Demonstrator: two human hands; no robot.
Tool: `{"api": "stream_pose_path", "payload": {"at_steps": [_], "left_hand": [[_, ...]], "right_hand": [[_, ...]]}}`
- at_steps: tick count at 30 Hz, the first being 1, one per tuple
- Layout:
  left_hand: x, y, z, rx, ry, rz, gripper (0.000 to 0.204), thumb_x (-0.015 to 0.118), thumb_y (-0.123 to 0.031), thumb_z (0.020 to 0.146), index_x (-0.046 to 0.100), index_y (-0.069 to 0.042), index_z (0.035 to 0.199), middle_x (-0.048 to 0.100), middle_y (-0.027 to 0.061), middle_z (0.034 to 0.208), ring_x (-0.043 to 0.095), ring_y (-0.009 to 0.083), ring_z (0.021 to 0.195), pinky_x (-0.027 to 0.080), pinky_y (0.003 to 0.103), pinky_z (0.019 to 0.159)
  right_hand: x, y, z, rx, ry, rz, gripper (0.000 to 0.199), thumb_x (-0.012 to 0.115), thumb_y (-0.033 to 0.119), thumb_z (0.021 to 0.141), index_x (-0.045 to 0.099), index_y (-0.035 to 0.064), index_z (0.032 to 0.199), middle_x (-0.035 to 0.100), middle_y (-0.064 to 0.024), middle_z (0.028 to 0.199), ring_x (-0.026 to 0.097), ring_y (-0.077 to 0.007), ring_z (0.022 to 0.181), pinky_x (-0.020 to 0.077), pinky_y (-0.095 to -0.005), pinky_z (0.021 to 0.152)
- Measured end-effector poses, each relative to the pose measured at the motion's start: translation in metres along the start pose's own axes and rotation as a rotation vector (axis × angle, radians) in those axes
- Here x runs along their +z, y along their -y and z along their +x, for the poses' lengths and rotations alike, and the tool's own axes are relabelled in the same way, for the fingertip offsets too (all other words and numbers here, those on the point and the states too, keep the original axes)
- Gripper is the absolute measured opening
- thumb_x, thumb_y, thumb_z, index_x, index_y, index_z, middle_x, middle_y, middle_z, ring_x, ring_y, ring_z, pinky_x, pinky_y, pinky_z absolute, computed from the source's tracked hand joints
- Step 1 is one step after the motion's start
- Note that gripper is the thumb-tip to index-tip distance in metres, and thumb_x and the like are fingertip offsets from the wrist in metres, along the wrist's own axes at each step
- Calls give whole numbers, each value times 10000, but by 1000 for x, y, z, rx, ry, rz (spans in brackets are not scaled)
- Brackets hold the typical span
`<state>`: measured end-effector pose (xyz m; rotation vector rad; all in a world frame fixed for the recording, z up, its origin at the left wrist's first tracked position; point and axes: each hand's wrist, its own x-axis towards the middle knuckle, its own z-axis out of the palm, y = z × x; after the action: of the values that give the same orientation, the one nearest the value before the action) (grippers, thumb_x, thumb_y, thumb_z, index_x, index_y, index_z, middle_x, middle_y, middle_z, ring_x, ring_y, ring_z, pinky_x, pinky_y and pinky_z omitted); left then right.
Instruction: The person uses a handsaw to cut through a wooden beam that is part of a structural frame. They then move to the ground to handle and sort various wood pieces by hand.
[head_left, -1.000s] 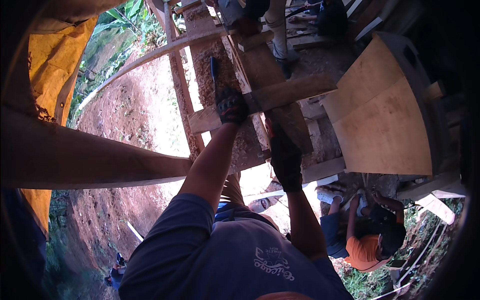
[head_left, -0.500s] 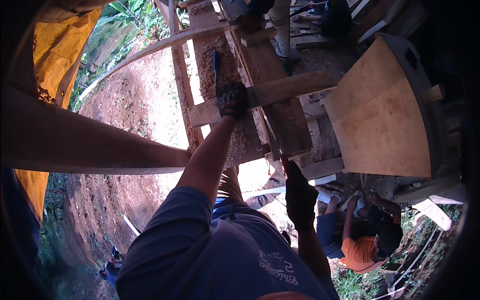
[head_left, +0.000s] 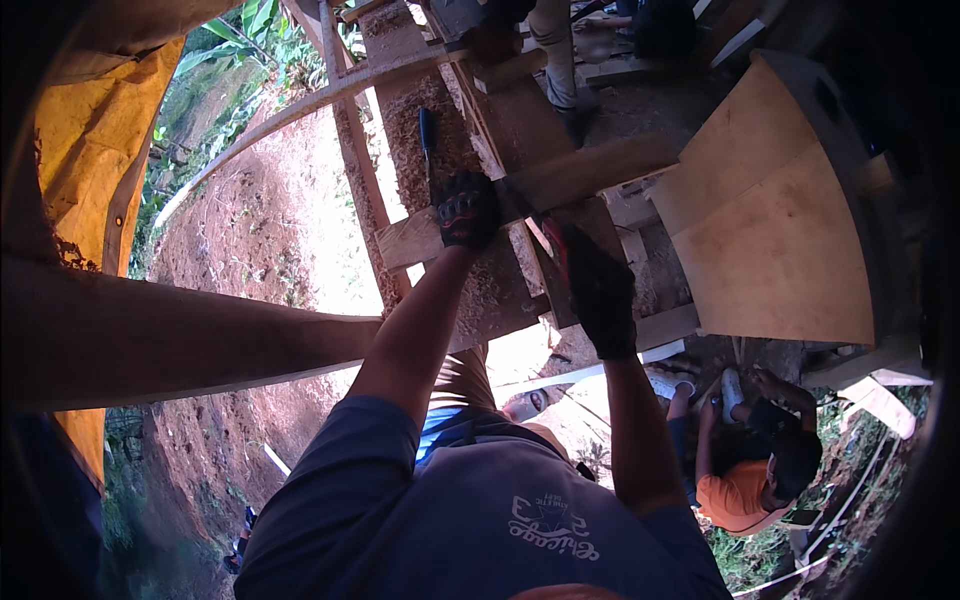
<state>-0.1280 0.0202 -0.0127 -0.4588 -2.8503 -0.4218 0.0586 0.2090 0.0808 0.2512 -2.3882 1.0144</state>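
My left hand (head_left: pixel 467 210), in a black glove, is closed over a wooden board (head_left: pixel 600 170) and presses it onto the planks of a rough bench (head_left: pixel 495 305). My right hand (head_left: pixel 600 295), also in a dark glove, grips the red handle of a handsaw (head_left: pixel 522 203). The saw's blade lies across the board just right of my left hand. Part of the handle is hidden by my fingers. A blue-handled tool (head_left: pixel 428 130) with a thin shaft rests among wood shavings beyond my left hand.
A large pale curved wooden panel (head_left: pixel 775 220) stands at the right. One person in orange (head_left: pixel 735 498) sits at lower right; another person's leg (head_left: pixel 553 60) is at the far side. A thick beam (head_left: pixel 190 335) juts in from the left, near a yellow tarp (head_left: pixel 95 150).
My right hand has pushed the saw forward, away from my body and up to the board. My left hand stays on the board. The whole view has shifted slightly.
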Motion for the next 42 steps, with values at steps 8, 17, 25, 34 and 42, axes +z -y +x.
{"api": "stream_pose_path", "payload": {"at_steps": [8, 17, 25, 34, 42], "left_hand": [[-3, -11, 3, 63, -66, 140, 287, 585, -251, 995, 743, -55, 1133, 697, 207, 1189, 674, 411, 1151, 529, 550, 987], [-1, -7, -4, 124, -167, -19, 275, 615, -296, 995, 742, -56, 1045, 712, 212, 1094, 674, 417, 1095, 538, 549, 953], [-27, -20, -11, 99, -152, -46, 239, 615, -280, 1022, 704, -71, 1095, 679, 189, 1097, 638, 405, 1108, 501, 560, 971], [-57, -33, -60, 214, -404, -211, 305, 716, -264, 971, 700, -75, 1209, 697, 196, 1200, 639, 415, 1183, 502, 560, 1024], [-108, -20, -46, 135, 400, -80, 827, 869, -570, 808, 653, -69, 1430, 682, 202, 1284, 634, 414, 1266, 496, 519, 1109]], "right_hand": [[54, -5, -42, 65, 81, -436, 303, 615, 193, 1109, 702, 56, 1365, 757, -183, 1313, 738, -336, 1080, 589, -455, 898], [22, -12, 38, -287, 104, -457, 329, 561, 184, 1096, 693, 42, 1361, 742, -118, 1354, 744, -232, 1142, 603, -406, 911], [-22, 57, 17, 91, 76, 33, 402, 585, 100, 1088, 645, 32, 1479, 732, -194, 1380, 740, -320, 1222, 593, -408, 1018], [-36, 64, -62, 117, 178, -369, 408, 550, 98, 1119, 635, 33, 1513, 698, -195, 1470, 696, -322, 1335, 552, -392, 1092], [-62, 81, -104, 269, 94, 86, 489, 548, 39, 1079, 628, 122, 1555, 675, -155, 1523, 714, -295, 1308, 565, -359, 1058]]}}
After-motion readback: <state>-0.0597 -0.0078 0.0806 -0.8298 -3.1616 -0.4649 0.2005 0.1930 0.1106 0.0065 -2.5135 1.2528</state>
